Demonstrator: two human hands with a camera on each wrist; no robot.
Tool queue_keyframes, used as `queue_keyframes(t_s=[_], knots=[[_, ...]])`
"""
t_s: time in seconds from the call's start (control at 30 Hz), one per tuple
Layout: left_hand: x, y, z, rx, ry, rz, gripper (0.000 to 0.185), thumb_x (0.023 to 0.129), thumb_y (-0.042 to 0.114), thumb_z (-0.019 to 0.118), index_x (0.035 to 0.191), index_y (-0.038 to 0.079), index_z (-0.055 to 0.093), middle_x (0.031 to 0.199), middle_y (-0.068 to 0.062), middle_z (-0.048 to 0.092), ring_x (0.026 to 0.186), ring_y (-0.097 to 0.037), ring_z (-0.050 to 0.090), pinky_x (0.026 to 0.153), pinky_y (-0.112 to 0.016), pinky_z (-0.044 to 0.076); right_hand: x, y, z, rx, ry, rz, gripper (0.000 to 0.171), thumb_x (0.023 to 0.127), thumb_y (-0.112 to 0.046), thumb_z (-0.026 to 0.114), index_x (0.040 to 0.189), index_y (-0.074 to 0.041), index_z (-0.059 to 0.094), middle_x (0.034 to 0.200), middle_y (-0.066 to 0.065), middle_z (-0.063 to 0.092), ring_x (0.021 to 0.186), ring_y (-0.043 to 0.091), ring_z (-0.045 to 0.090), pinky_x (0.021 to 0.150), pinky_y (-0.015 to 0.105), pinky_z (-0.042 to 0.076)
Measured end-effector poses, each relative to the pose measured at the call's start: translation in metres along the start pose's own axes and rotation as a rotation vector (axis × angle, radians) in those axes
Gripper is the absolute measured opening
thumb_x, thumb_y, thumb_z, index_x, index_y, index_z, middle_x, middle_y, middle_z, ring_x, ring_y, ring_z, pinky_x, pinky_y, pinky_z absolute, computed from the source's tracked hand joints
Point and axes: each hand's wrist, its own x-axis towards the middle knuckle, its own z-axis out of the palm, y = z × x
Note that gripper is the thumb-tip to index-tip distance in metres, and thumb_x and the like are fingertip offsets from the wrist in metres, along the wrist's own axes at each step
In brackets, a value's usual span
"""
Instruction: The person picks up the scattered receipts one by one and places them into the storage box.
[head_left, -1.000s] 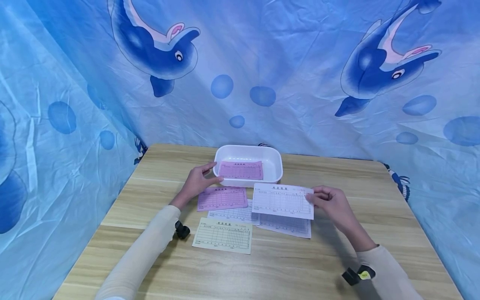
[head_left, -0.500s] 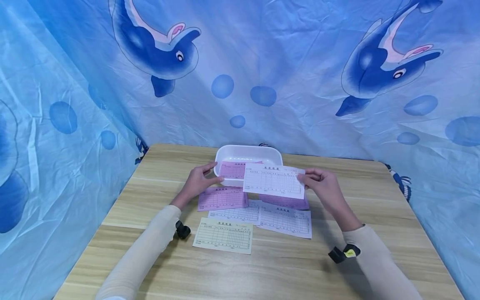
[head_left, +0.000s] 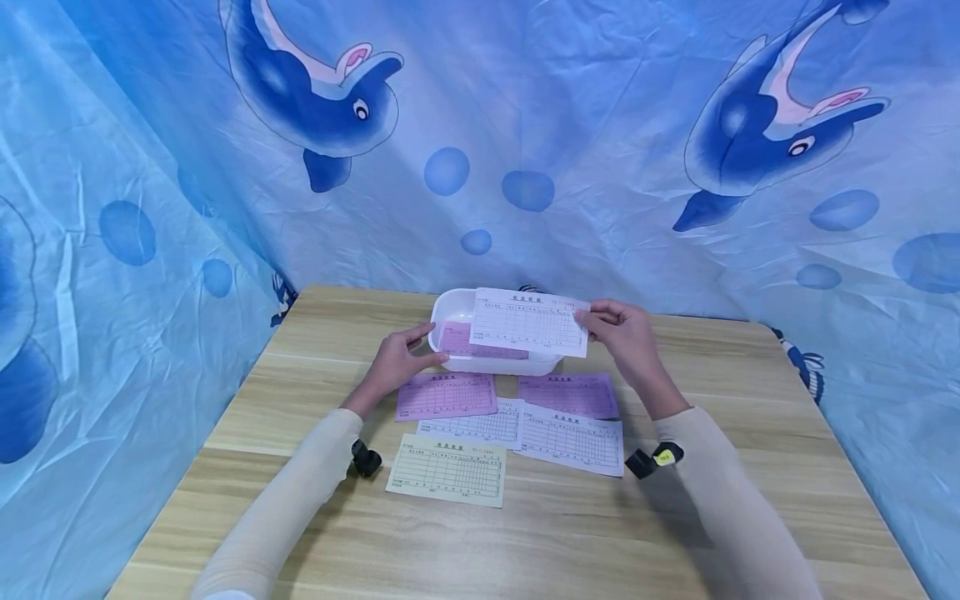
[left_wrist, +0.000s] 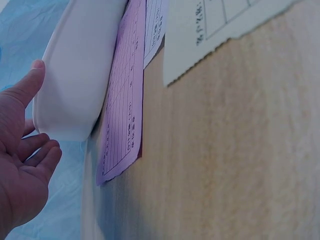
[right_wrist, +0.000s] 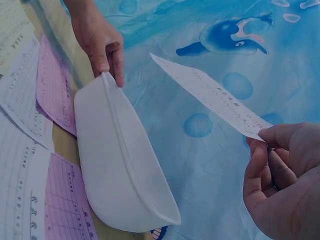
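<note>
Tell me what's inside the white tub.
The white tub holds at least one pink slip, partly hidden by the white slip in the right hand. What they cover cannot be seen.

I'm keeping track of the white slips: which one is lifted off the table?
The white slip pinched by the right hand, held above the tub; the other two white slips lie on the table.

This looks like a small curtained-off booth; what kind of building lies around it cannot be told. Creased, slightly shiny blue fabric [head_left: 585,92], printed with smiling cartoon dolphins [head_left: 318,100] and round darker-blue bubbles [head_left: 447,171], hangs just beyond the far edge of a light wood-grain tabletop [head_left: 720,358] and runs along its left and right edges.
</note>
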Motion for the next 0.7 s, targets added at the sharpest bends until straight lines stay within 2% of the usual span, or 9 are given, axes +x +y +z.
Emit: queue_keyframes(t_s=[0.13, 0.37, 0.7], knots=[[0.0, 0.001, 0.0, 0.003, -0.003, 0.002, 0.08, 0.083, 0.041, 0.085, 0.148, 0.007, 0.052, 0.154, -0.013, 0.049, 0.14, -0.036, 0.049, 0.116, -0.047, 0.044, 0.013, 0.003, 0.008, 0.023, 0.0, 0.0, 0.025, 0.093, -0.012, 0.077, 0.109, 0.005, 0.069, 0.086, -0.009, 0.075, 0.075, 0.006, 0.068, 0.067, 0.02, 0.06], [-0.001, 0.004, 0.0, -0.001, -0.009, -0.002, 0.08, 0.083, 0.039, 0.085, 0.148, 0.007, 0.052, 0.154, -0.015, 0.049, 0.139, -0.038, 0.05, 0.116, -0.048, 0.044, 0.034, 0.01, 0.022, 0.001, -0.003, 0.014, 0.038, 0.092, -0.016, 0.078, 0.119, 0.008, 0.067, 0.087, -0.01, 0.074, 0.076, 0.007, 0.068, 0.069, 0.024, 0.061], [0.001, 0.002, 0.0, -0.005, -0.003, 0.001, 0.079, 0.083, 0.036, 0.086, 0.148, 0.004, 0.052, 0.154, -0.016, 0.049, 0.139, -0.039, 0.05, 0.116, -0.049, 0.044, 0.056, 0.026, 0.041, -0.126, -0.017, 0.044, 0.034, 0.094, -0.022, 0.077, 0.118, 0.002, 0.071, 0.105, 0.012, 0.074, 0.086, 0.012, 0.069, 0.073, 0.028, 0.062]])
